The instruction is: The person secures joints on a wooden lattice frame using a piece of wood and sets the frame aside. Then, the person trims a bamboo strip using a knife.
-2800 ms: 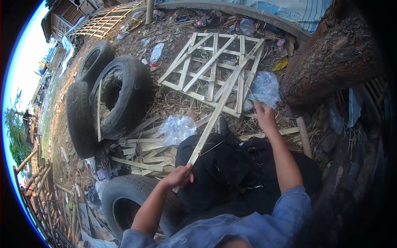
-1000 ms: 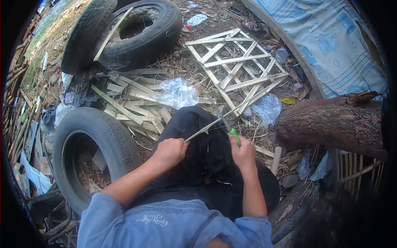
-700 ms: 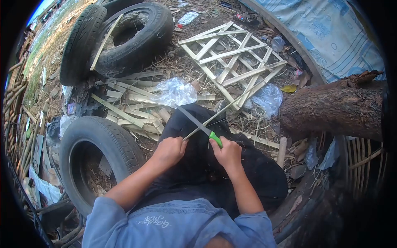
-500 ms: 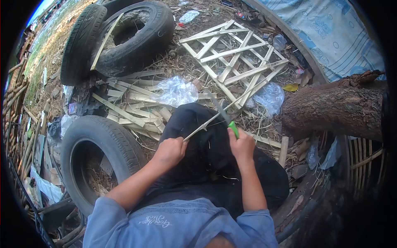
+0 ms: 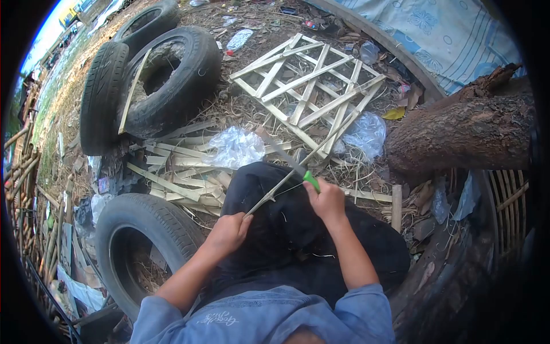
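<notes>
My left hand [image 5: 228,234] is closed round the near end of a long pale bamboo strip [image 5: 281,182], which slants up and right over my dark-trousered knee. In my right hand [image 5: 327,200] is a knife [image 5: 310,179] with a green handle; its blurred blade points up and left and crosses the strip, though whether it touches cannot be told. The strip's far end lies over the near edge of a bamboo lattice panel [image 5: 295,116] on the ground. A thin sliver stands off the strip near my knee.
Worn tyres [image 5: 193,79] lie at the upper left, another tyre [image 5: 171,218] beside my left arm. Split bamboo pieces [image 5: 172,178] and a clear plastic bag [image 5: 236,147] lie ahead. At the right are a thick log [image 5: 464,136] and a blue patterned sheet [image 5: 452,43].
The strip, seen broad side up at first, now appears narrow. The knife has come from beyond the panel's near edge to the strip above my knee, swinging across it. The view has shifted.
</notes>
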Motion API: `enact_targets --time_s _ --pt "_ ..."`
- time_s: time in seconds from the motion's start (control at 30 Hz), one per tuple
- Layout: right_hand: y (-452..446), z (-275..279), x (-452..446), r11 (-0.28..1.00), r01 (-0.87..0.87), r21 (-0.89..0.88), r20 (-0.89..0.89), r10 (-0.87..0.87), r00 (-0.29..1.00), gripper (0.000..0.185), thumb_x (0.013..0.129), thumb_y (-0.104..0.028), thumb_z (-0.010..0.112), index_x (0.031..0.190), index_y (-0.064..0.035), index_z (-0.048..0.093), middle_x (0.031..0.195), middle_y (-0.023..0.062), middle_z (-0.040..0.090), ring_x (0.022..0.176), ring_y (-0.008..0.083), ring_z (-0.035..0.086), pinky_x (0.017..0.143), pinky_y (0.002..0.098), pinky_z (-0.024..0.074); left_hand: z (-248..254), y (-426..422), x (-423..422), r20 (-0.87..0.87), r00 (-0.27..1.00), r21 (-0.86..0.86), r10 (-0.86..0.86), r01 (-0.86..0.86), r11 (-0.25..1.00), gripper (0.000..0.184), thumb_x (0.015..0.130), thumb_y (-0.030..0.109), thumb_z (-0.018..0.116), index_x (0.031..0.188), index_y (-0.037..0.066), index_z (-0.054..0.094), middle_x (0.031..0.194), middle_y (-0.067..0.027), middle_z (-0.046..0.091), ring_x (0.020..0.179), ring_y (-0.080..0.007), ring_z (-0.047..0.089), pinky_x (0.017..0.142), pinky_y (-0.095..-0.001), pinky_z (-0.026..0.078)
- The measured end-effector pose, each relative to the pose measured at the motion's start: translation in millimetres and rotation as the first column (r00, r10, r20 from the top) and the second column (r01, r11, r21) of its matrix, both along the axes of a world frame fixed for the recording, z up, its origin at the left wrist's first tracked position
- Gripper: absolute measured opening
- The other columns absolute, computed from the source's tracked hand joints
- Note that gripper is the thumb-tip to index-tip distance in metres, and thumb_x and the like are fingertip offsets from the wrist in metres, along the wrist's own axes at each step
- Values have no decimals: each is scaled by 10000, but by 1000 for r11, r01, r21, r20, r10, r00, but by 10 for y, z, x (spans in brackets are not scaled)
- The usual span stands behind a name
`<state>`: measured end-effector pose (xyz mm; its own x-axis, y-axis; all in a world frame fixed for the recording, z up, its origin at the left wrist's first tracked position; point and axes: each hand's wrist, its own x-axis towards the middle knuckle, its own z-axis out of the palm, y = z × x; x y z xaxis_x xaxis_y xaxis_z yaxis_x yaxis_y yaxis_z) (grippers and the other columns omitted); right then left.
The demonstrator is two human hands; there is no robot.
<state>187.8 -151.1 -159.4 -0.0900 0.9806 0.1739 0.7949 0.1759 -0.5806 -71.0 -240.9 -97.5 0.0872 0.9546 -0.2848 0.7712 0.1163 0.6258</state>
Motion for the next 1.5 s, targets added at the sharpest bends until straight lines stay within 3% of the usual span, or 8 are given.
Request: enact_targets --time_s 0.3,0.37,0.77,0.83,0.97,1.17,1.3,1.5 --pt "170 424 634 979 156 -129 -320 -190 928 256 973 -252 507 962 -2 560 649 198 587 702 438 609 621 469 453 74 -140 -165 95 993 -342 75 -38 939 438 966 304 501 722 -55 562 611 -247 524 549 -389 485 592 -461 425" --pt "156 241 677 997 55 45 -320 -37 947 268 990 -214 454 914 19 564 636 136 520 571 260 506 573 376 402 -95 -147 -206 84 991 -359 102 -65 931 515 988 337 508 637 -37 548 519 -34 461 520 -112 427 503 -345 387" --pt "-298 440 182 922 -230 -311 -512 41 858 284 988 -195 477 845 37 557 602 216 558 599 401 606 528 408 434 -153 -6 -67 12 996 -301 89 -82 950 544 968 343 545 636 -89 540 473 -114 378 506 -120 355 477 -393 366" --pt "-162 326 306 902 -60 -428 -576 -221 787 307 989 -209 479 817 32 558 578 203 538 566 380 599 519 402 428 -118 15 -31 -22 998 -315 52 -56 948 502 956 364 528 733 -77 616 662 -310 547 683 -478 574 621 -477 449" --pt "-449 121 3 926 -212 -311 -627 -33 778 299 996 -214 454 813 2 547 532 10 425 482 82 410 462 291 336 -89 37 -14 -40 997 -340 63 -73 937 500 953 367 532 739 -75 624 669 -313 549 702 -479 582 628 -481 452" --pt "-269 101 124 903 -158 -399 -684 -178 708 345 1012 -250 426 802 -2 543 536 11 455 475 76 426 457 282 347 -132 18 -18 -48 998 -325 51 -64 944 506 953 372 534 734 -75 624 666 -310 549 697 -477 582 629 -480 451" --pt "-551 62 -138 933 -262 -246 -565 82 821 304 985 -225 482 820 24 536 648 248 558 683 451 589 544 446 438 -128 41 5 -27 997 -345 76 -81 935 509 954 373 535 729 -74 623 667 -306 550 688 -475 580 626 -475 451" --pt "-374 77 18 937 -124 -326 -601 -104 793 306 982 -222 489 807 22 551 558 175 528 525 310 599 496 387 419 -130 16 30 -42 997 -320 69 -78 944 501 957 362 534 716 -69 620 641 -300 538 652 -462 577 607 -466 449"
